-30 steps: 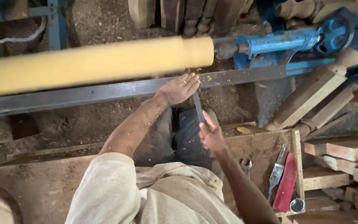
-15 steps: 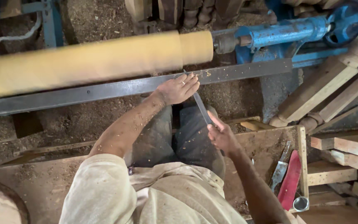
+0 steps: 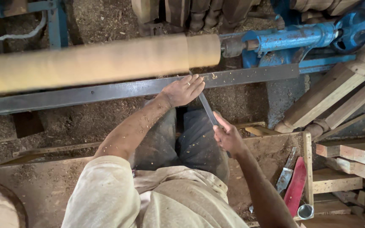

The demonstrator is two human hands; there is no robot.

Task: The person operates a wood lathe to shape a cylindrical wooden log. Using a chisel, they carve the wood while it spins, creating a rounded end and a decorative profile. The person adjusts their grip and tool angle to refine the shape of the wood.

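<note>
A long pale wooden cylinder point(image 3: 98, 61) is mounted across a lathe and looks blurred along its length. Below it runs a dark steel tool rest bar point(image 3: 119, 90) dusted with shavings. My left hand point(image 3: 185, 90) lies on that bar with its fingers over the blade of a long steel chisel point(image 3: 206, 107), whose tip points up at the cylinder's right end. My right hand point(image 3: 228, 137) is closed round the chisel's lower end, near my dark trousers.
The blue tailstock point(image 3: 292, 40) with its handwheel holds the cylinder's right end. Squared wooden blanks point(image 3: 334, 97) lean at the right, more blocks point(image 3: 351, 152) stacked below. A wooden tray point(image 3: 275, 160) holds a red-handled tool point(image 3: 295, 185) and a metal blade. Sawdust covers the floor.
The view has drifted slightly; my right hand has dropped a little lower on the chisel. My left hand stays on the tool rest bar.
</note>
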